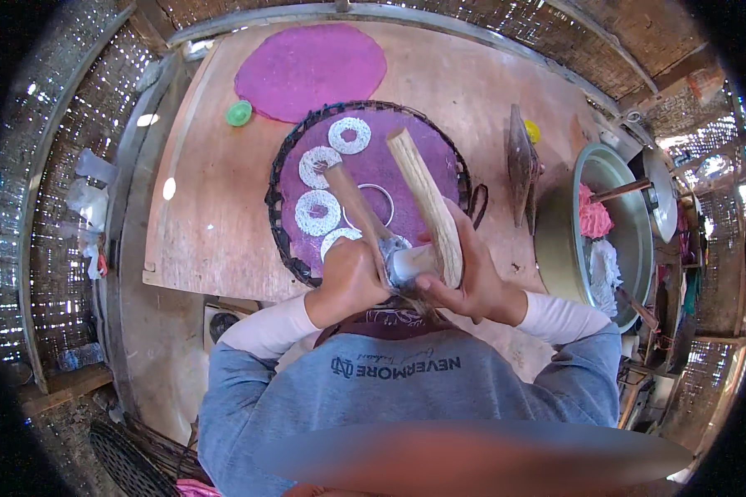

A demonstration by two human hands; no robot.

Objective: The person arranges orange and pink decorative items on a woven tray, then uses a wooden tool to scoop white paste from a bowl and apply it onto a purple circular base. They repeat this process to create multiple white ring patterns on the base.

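Over the near part of a round woven tray [274, 197], both hands hold a two-part wooden hand press with a pale cylinder [409, 263] between its parts. My left hand [346, 277] is closed round the near end of the darker wooden arm [355, 196]. My right hand [478, 277] is closed on the lighter wooden piece [427, 196], its thumb against the cylinder. Beneath, a purple sheet [423, 149] lines the tray. White lacy rings of strands [317, 214] lie along its left side, one partly hidden by my left hand. A thin hoop [389, 201] rests beside them.
A second purple sheet [311, 70] lies at the back of the wooden table [215, 182], near a green lid-like piece [239, 113]. Right of the tray are a dark wooden tool [518, 161], a small yellow object [532, 131] and a large basin [584, 161] holding pink dough [593, 217] and white dough [605, 269].
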